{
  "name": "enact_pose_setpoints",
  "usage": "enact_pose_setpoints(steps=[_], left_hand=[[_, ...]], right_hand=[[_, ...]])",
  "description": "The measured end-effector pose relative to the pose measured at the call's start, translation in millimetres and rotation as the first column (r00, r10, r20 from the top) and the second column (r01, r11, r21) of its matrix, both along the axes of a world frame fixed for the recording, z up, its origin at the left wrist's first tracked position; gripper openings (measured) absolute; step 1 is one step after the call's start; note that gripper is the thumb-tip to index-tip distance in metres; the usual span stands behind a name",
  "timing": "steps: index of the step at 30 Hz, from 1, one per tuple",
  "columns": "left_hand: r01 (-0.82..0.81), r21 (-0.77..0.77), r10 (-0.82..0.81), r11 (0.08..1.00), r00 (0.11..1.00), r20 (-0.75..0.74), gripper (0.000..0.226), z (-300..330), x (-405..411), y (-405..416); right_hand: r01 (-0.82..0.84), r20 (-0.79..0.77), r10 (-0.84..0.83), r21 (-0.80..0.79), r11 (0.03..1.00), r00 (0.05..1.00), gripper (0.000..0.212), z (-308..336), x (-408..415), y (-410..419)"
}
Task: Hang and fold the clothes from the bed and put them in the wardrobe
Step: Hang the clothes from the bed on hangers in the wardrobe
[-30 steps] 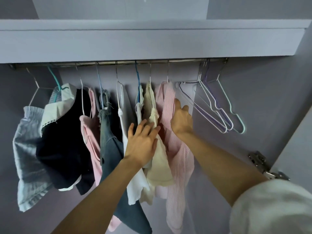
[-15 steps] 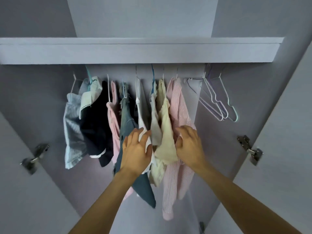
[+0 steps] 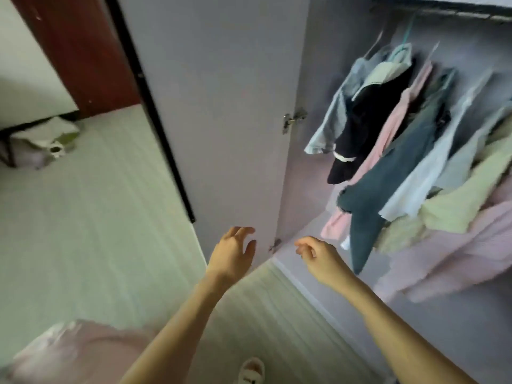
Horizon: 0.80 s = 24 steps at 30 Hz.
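Observation:
The open wardrobe (image 3: 302, 79) fills the right of the view, with several garments on hangers along its rail (image 3: 454, 12): a light blue top (image 3: 329, 126), a black piece (image 3: 368, 117), a pink top (image 3: 393, 128), dark teal trousers (image 3: 388, 187), a cream top (image 3: 465, 203) and a pink striped shirt (image 3: 457, 261). My left hand (image 3: 234, 252) is empty, fingers relaxed, in front of the lower edge of the open wardrobe door (image 3: 221, 106). My right hand (image 3: 318, 253) hangs loosely curled and empty, just left of the trousers' hem.
A door hinge (image 3: 293, 119) sits on the wardrobe's left wall. Pale floor (image 3: 91, 231) spreads to the left, with a bag-like bundle (image 3: 41, 145) near a dark red door frame (image 3: 77, 51). A pink cloth (image 3: 74, 353) lies at the bottom left; a slipper (image 3: 250, 370) is below.
Both hands have let go of the hanging clothes and dropped away from them. My view has swung left and down, towards the open door and the floor.

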<state>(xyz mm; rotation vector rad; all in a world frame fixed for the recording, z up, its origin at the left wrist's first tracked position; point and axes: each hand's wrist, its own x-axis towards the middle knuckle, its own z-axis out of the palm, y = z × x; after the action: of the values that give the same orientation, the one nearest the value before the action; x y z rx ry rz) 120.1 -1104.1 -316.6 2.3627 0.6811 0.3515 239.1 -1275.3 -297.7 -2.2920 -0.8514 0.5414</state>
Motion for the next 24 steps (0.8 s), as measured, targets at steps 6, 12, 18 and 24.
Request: enact_pose_setpoints(steps=[6,12,18,24], left_hand=[[-0.571,-0.118,0.556,0.813,0.820,-0.135,0.031,-33,-211,-7],[-0.870,-0.104,0.854,0.481,0.493,-0.167,0.027,-43,-389,-45],[-0.992,-0.080,0.986,0.099,0.109,-0.128,0.027,-46,-549,-82],[-0.984,-0.082,0.983,-0.157,-0.147,-0.114,0.029,-67,-674,-84]], right_hand=[[-0.483,-0.118,0.477,-0.034,0.875,0.871,0.026,-29,-130,72],[-0.803,-0.182,0.786,-0.031,0.596,0.590,0.026,-34,-276,126],[-0.973,-0.193,0.954,-0.034,0.229,0.231,0.026,-24,-458,183],[-0.995,-0.148,0.986,-0.054,-0.088,-0.079,0.028,-32,-615,223]])
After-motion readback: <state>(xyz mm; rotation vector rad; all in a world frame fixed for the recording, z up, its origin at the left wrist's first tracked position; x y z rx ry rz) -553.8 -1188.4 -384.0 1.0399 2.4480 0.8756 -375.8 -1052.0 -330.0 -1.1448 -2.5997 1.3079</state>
